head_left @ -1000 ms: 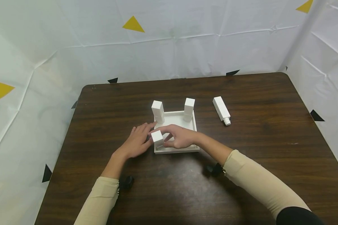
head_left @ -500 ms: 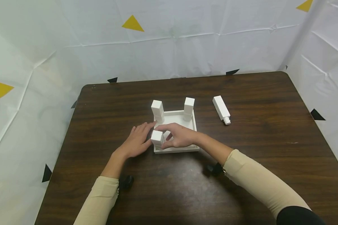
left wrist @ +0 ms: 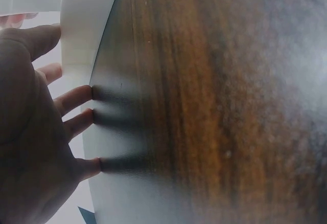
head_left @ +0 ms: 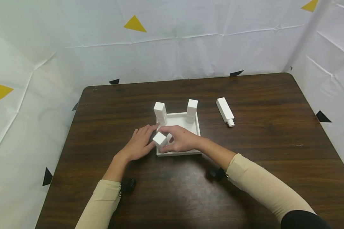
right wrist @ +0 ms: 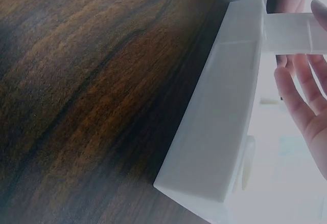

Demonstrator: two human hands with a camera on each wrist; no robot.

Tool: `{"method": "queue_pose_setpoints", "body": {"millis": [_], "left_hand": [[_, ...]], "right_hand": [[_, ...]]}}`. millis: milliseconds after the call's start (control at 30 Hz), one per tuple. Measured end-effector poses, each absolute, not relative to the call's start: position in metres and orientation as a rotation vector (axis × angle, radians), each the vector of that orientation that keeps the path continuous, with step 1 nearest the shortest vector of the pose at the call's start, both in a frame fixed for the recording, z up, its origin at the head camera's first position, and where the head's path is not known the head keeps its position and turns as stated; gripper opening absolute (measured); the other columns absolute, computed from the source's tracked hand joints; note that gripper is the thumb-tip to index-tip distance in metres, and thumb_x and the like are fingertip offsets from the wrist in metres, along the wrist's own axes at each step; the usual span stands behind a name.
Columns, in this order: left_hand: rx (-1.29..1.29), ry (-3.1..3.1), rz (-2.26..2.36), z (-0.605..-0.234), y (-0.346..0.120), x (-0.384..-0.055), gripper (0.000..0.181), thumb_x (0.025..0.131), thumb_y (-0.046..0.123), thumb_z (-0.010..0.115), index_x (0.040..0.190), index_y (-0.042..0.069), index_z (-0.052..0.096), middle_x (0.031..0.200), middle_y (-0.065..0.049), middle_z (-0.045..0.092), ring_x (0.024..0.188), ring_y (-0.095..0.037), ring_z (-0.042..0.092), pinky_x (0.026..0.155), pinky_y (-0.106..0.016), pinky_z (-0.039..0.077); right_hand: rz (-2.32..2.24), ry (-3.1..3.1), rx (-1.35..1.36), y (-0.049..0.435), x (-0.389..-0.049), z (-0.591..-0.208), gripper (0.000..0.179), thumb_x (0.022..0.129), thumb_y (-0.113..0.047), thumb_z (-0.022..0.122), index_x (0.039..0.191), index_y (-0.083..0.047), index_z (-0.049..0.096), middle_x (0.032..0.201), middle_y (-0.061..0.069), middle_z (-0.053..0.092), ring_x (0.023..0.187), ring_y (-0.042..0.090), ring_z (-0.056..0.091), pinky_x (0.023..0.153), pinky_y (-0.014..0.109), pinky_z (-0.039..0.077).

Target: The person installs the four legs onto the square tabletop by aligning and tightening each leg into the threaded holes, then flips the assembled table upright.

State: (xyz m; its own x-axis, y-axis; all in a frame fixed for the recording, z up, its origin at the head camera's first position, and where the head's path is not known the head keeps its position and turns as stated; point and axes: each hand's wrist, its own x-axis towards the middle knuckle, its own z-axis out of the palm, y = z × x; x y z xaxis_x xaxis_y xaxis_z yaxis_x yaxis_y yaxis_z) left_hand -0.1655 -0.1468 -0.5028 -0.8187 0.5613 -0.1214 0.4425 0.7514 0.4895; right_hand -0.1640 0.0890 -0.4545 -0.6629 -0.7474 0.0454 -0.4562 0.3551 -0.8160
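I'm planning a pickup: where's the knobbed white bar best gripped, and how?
Probably pinch the knobbed white bar mid-body, across its long flat sides, from above: it lies on the table, apart from the tray, and the knob is narrower.

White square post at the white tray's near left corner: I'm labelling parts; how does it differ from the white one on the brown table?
The corner post stands upright; the table post lies flat. The right hand grips the corner post, not the table post. The table post shows a narrow rounded end; the corner post, a flat square top. Both are white, with square bodies.
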Motion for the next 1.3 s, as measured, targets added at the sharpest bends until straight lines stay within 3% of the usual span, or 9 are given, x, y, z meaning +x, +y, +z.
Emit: {"method": "queue_pose_setpoints", "body": {"millis": [633,767,933,1100,1300], "left_hand": [[0.789,2.682,0.659,-0.5015,-0.1467,-0.1655,0.067,0.101,0.056,0.038,0.157,0.026,0.019,0.157,-0.008,0.029,0.147,-0.029,0.019,0.112,-0.064,0.01],[0.796,2.686,0.66,-0.5011,-0.1466,-0.165,0.067,0.101,0.057,0.037,0.157,0.025,0.02,0.157,-0.008,0.029,0.147,-0.029,0.019,0.112,-0.065,0.01],[0.814,2.691,0.667,-0.5015,-0.1471,-0.1642,0.068,0.101,0.056,0.039,0.157,0.024,0.021,0.158,-0.008,0.028,0.147,-0.031,0.018,0.111,-0.067,0.009],[0.823,2.691,0.683,-0.4999,-0.1472,-0.1632,0.066,0.101,0.052,0.041,0.158,0.024,0.02,0.158,-0.009,0.027,0.147,-0.031,0.017,0.112,-0.066,0.009],[0.821,2.684,0.69,-0.501,-0.1471,-0.164,0.064,0.102,0.05,0.041,0.157,0.024,0.021,0.157,-0.006,0.029,0.147,-0.03,0.018,0.112,-0.065,0.009]], "right_hand": [[-1.199,2.342,-1.055,0.0874,-0.1627,-0.4526,0.043,0.076,-0.018,0.085,0.11,-0.013,0.059,0.095,-0.005,0.062,0.09,0.013,0.058,0.074,0.036,0.057],[-1.188,2.341,-1.058,0.0881,-0.1631,-0.4534,0.049,0.075,-0.022,0.086,0.115,-0.016,0.059,0.099,-0.006,0.061,0.094,0.013,0.058,0.076,0.036,0.056],[-1.238,2.241,-1.115,0.0899,-0.1661,-0.4538,0.056,0.08,-0.016,0.081,0.13,-0.013,0.055,0.123,-0.001,0.059,0.112,0.013,0.054,0.087,0.039,0.053],[-1.309,2.087,-1.237,0.091,-0.1707,-0.4532,0.053,0.088,-0.003,0.068,0.137,-0.004,0.05,0.137,0.008,0.054,0.129,0.018,0.046,0.104,0.044,0.042],[-1.422,1.84,-1.156,0.091,-0.1714,-0.4538,0.047,0.09,0.009,0.059,0.136,0.007,0.048,0.135,0.021,0.053,0.124,0.019,0.05,0.108,0.039,0.038]]}}
